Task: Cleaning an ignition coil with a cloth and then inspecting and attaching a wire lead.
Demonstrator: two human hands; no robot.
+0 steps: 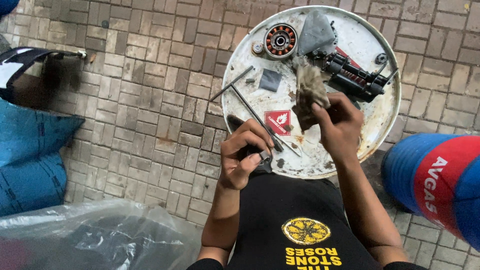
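Observation:
My left hand (243, 152) is closed around a small metal part (263, 157), held just in front of my chest at the near rim of a white drum top (367, 30). My right hand (339, 125) grips a dirty grey rag (308, 92), lifted above the drum top. Two long thin metal rods (250, 110) lie on the drum beneath and between my hands. A black engine assembly (355, 75) rests at the drum's right side, close behind the rag.
A round stator with copper coils (280, 41), a small bearing (257, 47), a dark square pad (270, 80) and a grey cover (316, 31) lie on the drum. A blue and red barrel (440, 182) stands right. Clear plastic bag (95, 235) and blue sacks (30, 155) lie left on brick paving.

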